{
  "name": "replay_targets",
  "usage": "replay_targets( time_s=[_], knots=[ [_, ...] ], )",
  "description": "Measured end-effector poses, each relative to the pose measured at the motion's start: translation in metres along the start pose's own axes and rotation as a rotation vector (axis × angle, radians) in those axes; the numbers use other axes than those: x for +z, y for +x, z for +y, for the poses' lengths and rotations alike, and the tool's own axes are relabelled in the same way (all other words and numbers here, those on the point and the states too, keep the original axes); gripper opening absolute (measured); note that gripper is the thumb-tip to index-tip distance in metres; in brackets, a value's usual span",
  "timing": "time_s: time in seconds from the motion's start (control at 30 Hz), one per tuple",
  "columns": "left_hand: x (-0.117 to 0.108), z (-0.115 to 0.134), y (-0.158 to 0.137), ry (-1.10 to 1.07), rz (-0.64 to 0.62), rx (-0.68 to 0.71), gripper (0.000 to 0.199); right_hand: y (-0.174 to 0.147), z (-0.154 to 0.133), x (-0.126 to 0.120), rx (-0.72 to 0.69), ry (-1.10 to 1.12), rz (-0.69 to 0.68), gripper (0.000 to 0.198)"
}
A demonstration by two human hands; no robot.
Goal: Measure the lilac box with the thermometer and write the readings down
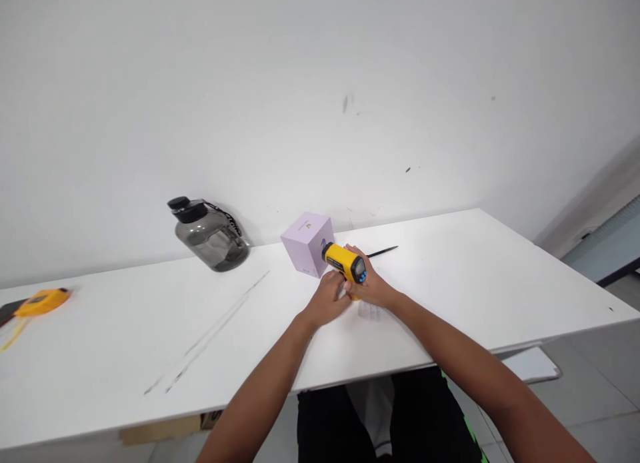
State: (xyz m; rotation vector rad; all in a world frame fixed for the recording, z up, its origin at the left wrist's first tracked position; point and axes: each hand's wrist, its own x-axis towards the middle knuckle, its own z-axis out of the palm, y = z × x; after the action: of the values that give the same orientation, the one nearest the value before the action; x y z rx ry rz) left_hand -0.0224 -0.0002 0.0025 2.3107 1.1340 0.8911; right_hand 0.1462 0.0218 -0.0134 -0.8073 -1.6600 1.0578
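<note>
A yellow and black infrared thermometer [343, 258], shaped like a pistol, is held up over the table, its small screen and blue buttons turned toward me. My right hand [371, 284] is wrapped round its grip from the right. From the left, my left hand [329, 300] is closed against the grip below the barrel, its fingertips partly hidden. Just beyond the barrel's front end sits a lilac box [303, 244]; whether the two touch I cannot tell. A thin black pointed object [384, 251] lies behind my right hand, one end covered by it.
A grey see-through water bottle [213, 240] with a black lid stands by the wall. An orange tape measure [43, 303] lies at the far left beside a dark object. The white table [480, 276] has its front edge close to my legs.
</note>
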Motion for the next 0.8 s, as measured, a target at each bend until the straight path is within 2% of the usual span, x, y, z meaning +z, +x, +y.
replay_targets(
  time_s=[0.03, 0.13, 0.3, 0.5, 0.67, 0.8],
  knots=[
    [0.001, 0.001, 0.0, 0.003, -0.028, -0.007, 0.024, 0.0, -0.001, -0.003, -0.031, -0.051, -0.025, 0.098],
    [0.004, 0.002, 0.0, -0.007, -0.047, -0.047, 0.03, 0.001, -0.006, -0.012, -0.08, -0.212, -0.08, 0.094],
    [0.006, -0.004, 0.002, 0.006, -0.008, -0.102, 0.028, 0.003, -0.012, -0.024, -0.063, -0.46, -0.164, 0.1],
    [0.004, -0.012, 0.004, 0.063, 0.068, -0.149, 0.028, 0.008, -0.013, -0.033, -0.105, -0.607, -0.239, 0.099],
    [0.005, -0.017, 0.003, 0.072, 0.087, -0.237, 0.034, 0.009, -0.012, -0.041, -0.14, -0.607, -0.201, 0.091],
    [0.004, -0.017, 0.001, 0.114, 0.049, -0.285, 0.036, 0.012, -0.01, -0.047, -0.173, -0.565, -0.064, 0.071]
  ],
)
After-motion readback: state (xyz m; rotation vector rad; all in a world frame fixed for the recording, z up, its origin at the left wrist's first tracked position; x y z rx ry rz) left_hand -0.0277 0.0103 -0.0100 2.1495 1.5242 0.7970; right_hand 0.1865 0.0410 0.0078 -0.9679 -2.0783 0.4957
